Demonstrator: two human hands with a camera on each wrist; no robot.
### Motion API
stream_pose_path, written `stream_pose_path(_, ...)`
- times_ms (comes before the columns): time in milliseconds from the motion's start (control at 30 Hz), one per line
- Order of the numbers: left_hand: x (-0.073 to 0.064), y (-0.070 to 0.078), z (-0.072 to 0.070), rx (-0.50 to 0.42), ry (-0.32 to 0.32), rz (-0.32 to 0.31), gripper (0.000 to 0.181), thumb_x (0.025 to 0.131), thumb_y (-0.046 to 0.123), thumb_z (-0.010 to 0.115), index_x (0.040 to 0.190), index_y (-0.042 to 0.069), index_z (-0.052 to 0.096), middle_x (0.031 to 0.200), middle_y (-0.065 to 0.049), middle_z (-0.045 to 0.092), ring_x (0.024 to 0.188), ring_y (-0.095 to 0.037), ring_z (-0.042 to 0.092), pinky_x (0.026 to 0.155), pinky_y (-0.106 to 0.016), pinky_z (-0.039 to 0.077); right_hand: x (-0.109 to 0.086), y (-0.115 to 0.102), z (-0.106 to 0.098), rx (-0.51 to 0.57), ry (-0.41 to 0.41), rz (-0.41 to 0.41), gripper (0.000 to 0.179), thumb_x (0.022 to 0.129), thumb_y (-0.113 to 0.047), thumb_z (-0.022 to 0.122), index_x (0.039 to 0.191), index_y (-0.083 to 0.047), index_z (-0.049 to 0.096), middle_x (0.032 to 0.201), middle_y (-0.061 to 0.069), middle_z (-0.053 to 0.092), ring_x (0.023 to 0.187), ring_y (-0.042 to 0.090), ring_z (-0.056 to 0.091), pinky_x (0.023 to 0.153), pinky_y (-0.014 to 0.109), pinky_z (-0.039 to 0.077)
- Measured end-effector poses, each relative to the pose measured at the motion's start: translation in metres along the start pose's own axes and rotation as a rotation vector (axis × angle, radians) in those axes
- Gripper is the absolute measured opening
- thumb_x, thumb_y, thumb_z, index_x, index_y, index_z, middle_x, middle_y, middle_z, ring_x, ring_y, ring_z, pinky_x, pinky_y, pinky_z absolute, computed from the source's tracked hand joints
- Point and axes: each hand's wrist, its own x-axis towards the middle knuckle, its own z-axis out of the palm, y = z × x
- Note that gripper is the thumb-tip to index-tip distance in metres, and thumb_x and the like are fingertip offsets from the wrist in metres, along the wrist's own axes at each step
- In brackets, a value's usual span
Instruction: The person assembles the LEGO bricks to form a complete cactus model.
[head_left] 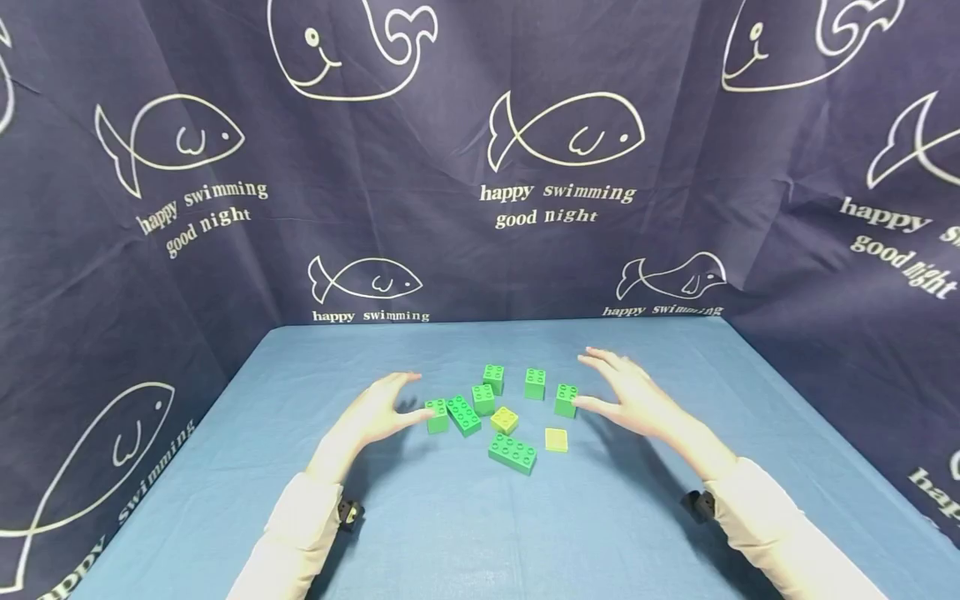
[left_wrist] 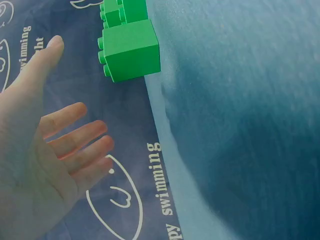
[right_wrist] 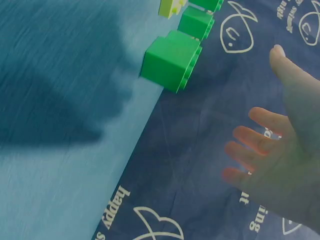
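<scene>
Toy building blocks lie loosely grouped between two hands. My left hand (head_left: 375, 414) hovers on the left with fingers spread, its thumb tip overlapping a square green block (head_left: 437, 418) in the head view. Opposite it, my right hand (head_left: 636, 397) is held out, thumb close to another square green block (head_left: 566, 403). Both palms face inward and hold nothing. Two long green bricks (head_left: 513, 454) lie among the pieces, one near the front and one left of the middle. A small yellow block (head_left: 505, 420) sits at the centre, with a flat yellow piece (head_left: 557, 440) to its right.
More square green blocks (head_left: 535, 384) stand toward the back of the group. Blue cloth (head_left: 450, 533) covers the table. Dark blue curtains (head_left: 450, 250) printed with fish and whales rise behind it and at both sides. Small black devices (head_left: 350, 513) sit at both wrists.
</scene>
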Motion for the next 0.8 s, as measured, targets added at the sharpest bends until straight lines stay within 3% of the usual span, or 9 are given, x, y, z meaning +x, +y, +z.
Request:
stream_pose_path(133,0.003,-0.005,0.005,-0.056,0.022,0.011,0.060,0.082,0.043,0.069,0.127,0.006,0.056,0.127,-0.011,0.059,0.117,-0.030,0.055,0.100,-0.044,0.044,0.003,-0.005,0.005,0.032,0.007,-0.037,0.060,0.086,-0.036,0.067,0.134,-0.005,0.048,0.136,0.015,0.049,0.126,0.035,0.046,0.103,0.052,0.037)
stream_pose_path(267,0.007,-0.007,0.010,-0.127,0.042,0.024,0.049,0.084,0.035,0.069,0.121,0.004,0.059,0.119,-0.012,0.064,0.106,-0.029,0.062,0.093,-0.043,0.049,0.006,-0.011,0.009,0.057,0.008,-0.052,0.059,0.085,-0.034,0.068,0.132,-0.003,0.050,0.132,0.014,0.053,0.123,0.032,0.049,0.103,0.048,0.040)
stream_pose_path(533,0.015,-0.010,0.016,-0.219,0.051,0.049,0.041,0.085,0.027,0.069,0.115,0.000,0.061,0.112,-0.017,0.066,0.099,-0.030,0.064,0.089,-0.042,0.051,0.010,-0.022,0.022,0.080,0.016,-0.137,0.059,0.080,-0.027,0.074,0.127,0.001,0.053,0.123,0.016,0.058,0.115,0.032,0.055,0.098,0.046,0.044)
stream_pose_path(800,0.013,-0.008,0.018,-0.232,-0.018,0.051,0.041,0.084,0.024,0.071,0.114,-0.001,0.060,0.111,-0.017,0.066,0.099,-0.031,0.064,0.088,-0.043,0.051,0.010,-0.032,0.034,0.090,0.013,-0.182,0.048,0.080,-0.026,0.074,0.117,0.000,0.059,0.113,0.013,0.064,0.107,0.027,0.061,0.092,0.042,0.049)
